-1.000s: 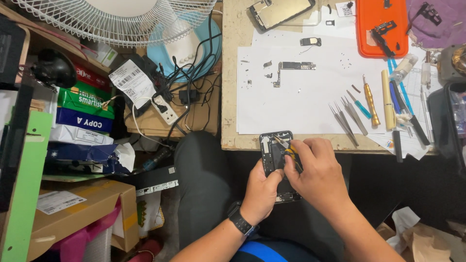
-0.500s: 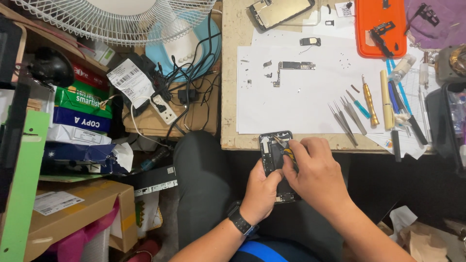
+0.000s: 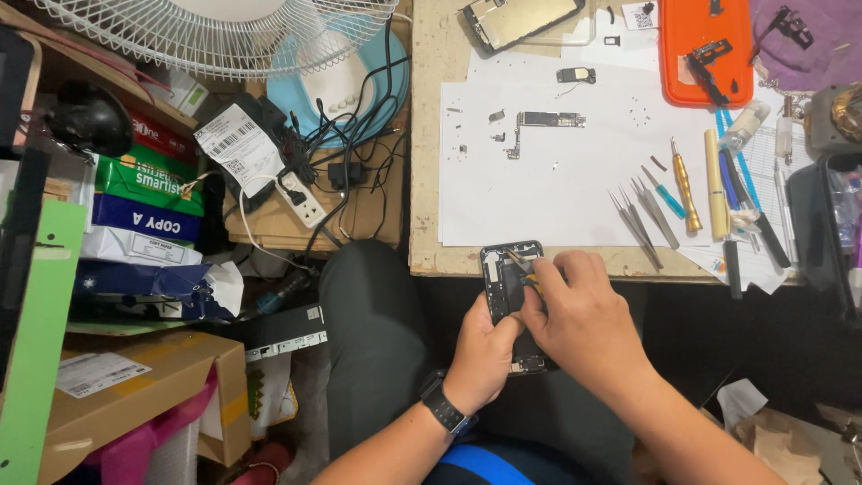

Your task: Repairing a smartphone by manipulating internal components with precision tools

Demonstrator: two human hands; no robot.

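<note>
one opened phone body (image 3: 505,274) is held over the lap, just below the tabletop (image 3: 426,135) edge. it is gripped from below by the left hand (image 3: 485,355), fingers closed around its lower part. one small tool (image 3: 519,262) is pinched in the closed fingers of the right hand (image 3: 584,319), its tip set inside the phone. on one white sheet (image 3: 557,180) one circuit board (image 3: 548,119) is laid out. three tweezers (image 3: 642,216), one gold screwdriver (image 3: 685,184) and one orange tray (image 3: 705,45) are seen beside it. one white fan (image 3: 215,31) is seen at the left.
</note>
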